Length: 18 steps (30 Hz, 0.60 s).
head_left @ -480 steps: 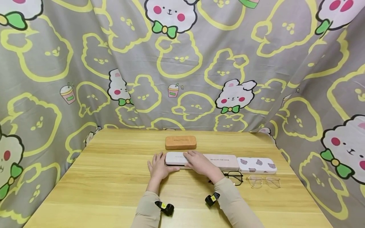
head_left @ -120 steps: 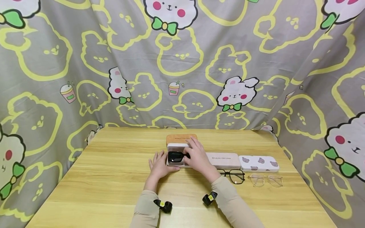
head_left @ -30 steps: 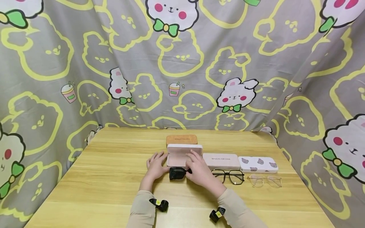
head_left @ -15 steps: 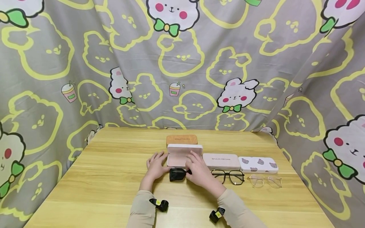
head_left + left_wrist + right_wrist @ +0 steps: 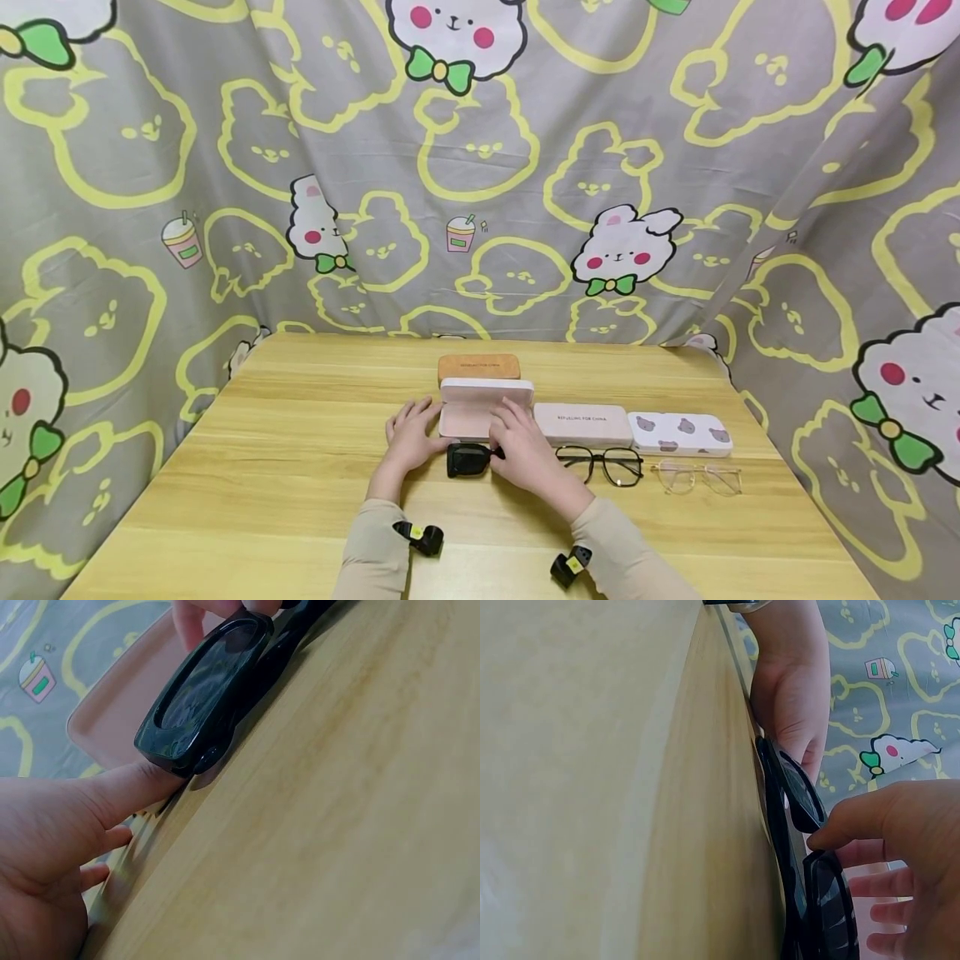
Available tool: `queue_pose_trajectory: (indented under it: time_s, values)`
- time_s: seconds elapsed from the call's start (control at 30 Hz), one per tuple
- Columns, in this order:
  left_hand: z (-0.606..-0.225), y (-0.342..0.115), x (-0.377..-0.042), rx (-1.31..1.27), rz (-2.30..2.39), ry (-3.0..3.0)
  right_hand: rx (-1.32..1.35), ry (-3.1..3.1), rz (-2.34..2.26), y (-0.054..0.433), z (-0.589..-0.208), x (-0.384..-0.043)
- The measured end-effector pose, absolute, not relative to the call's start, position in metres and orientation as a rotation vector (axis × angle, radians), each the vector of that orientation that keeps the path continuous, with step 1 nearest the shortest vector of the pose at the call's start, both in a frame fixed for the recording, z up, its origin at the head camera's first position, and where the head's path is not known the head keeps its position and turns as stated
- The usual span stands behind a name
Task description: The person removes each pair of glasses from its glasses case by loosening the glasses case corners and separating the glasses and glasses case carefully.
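Black sunglasses (image 5: 468,460) rest on the table with arms folded, just in front of an open glasses case (image 5: 461,421) with a pink lining. My right hand (image 5: 527,450) pinches them at the bridge; in the right wrist view its thumb (image 5: 847,817) lies against the bridge. My left hand (image 5: 410,437) is at the left end of the case, fingers spread beside it. Its straight thumb (image 5: 139,787) reaches to the corner of the sunglasses frame in the left wrist view. Part of the sunglasses is hidden behind my right hand.
An orange-brown case (image 5: 480,364) stands behind the open one. To the right are a closed pinkish case (image 5: 581,422) and a white bear-print case (image 5: 681,432). Black-framed glasses (image 5: 600,464) and thin gold-framed glasses (image 5: 697,477) lie in front of them on the wooden table (image 5: 285,467).
The case was closed at first, then its lid was raised. My right hand has lifted the sunglasses out of it and brought them down to the table in front. Over the last second both hands barely move.
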<state>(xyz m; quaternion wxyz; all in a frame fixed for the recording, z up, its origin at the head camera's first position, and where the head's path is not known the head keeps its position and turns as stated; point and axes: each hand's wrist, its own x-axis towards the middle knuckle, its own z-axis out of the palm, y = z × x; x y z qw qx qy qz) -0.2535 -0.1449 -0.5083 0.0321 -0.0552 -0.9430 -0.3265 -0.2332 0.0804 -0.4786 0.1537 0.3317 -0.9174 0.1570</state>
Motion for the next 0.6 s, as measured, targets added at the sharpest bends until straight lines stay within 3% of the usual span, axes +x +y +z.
queue_pose_trajectory:
  time_s: [0.6]
  values:
    - [-0.5073,-0.1442,-0.2542,-0.153,-1.031,-2.917,0.891,-2.686,0.462,0.0816,-0.4772,-0.2318]
